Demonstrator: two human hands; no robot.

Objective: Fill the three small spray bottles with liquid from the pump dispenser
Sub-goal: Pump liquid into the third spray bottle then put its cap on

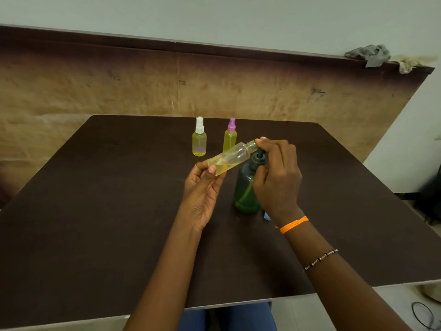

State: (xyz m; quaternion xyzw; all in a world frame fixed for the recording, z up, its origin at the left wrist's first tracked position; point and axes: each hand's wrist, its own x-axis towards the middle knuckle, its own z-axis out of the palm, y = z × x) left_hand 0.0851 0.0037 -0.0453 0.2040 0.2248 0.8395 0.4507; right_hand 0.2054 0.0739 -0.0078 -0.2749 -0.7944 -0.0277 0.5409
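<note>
Now filling the uncapped bottle [230, 158] at the pump dispenser [247, 187].
Left hand [202, 189] is grasping the tilted bottle's base; right hand [276, 177] is pressing the pump, mid-bench [95, 211].

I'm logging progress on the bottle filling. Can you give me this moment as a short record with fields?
left hand: left hand holds the uncapped bottle tilted, neck at the pump spout
right hand: right hand on the pump head of the green dispenser
uncapped bottle: partly filled with yellow liquid
white-capped bottle: upright, capped, yellow liquid inside
pink-capped bottle: upright, capped, yellow liquid inside
surface: dark table
</note>
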